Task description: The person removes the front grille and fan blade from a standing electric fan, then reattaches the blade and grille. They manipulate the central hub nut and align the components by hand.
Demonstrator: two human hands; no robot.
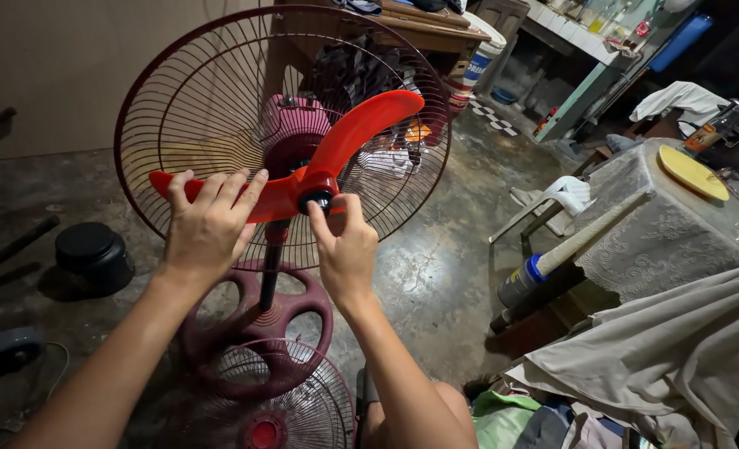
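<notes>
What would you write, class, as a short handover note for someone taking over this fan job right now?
Left hand: gripping one blade of the red fan blade.
Right hand: fingertips on the black hub cap at the centre.
Rear grille: on the stand.
Front grille: lies on the floor beside the base.
Done: front grille off.
Left: cap and blade still on the shaft.
</notes>
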